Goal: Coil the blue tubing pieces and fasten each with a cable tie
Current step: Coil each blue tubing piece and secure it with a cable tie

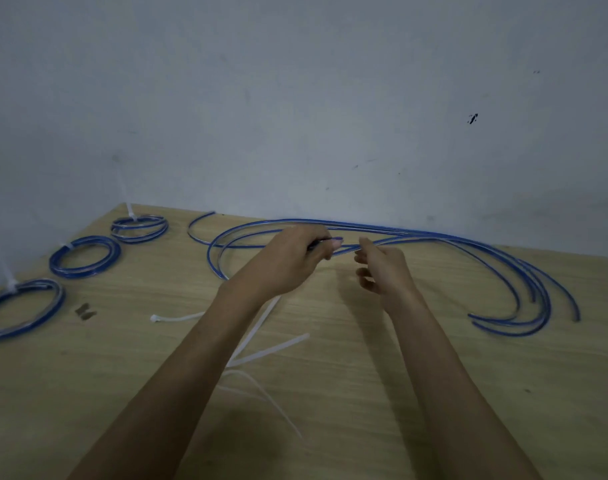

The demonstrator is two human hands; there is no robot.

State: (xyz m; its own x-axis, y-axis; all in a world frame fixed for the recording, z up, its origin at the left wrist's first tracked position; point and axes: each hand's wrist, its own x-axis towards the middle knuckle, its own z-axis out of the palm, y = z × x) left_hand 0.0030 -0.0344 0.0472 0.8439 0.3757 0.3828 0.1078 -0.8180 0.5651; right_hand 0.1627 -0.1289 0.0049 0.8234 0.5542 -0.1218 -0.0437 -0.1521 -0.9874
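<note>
- While both arms reach out over the wooden worktop [365, 393], the left hand [288, 261] curls its fingers [335, 242] round a strand of the loose blue tubing [496, 261] and pinches it just above the surface.
- Right hand [382, 271] sits just beside the left, fingers loosely bent and apart, gripping nothing that I can make out; its fingertips are near the same strand, but I cannot tell whether they touch it.
- That loose tubing sprawls wide: long arcs run along the far edge by the pale wall [295, 98], sweep down to the right and end in curved tails near the right edge.
- Another loop of it bends round on the left, passing behind the left wrist.
- Over on the far left, three finished coils lie in a row, well apart from the hands: the far coil [140, 228], the middle coil [84, 256] and the near coil [22, 310], each with a white tie tail sticking up.
- Spare white cable ties [271, 349] lie scattered on the worktop under and between the forearms, partly hidden by the left arm.
- One more tie [176, 317] lies to the left of that arm.
- A small dark scrap [85, 311] sits near the closest coil; too blurred to identify.
</note>
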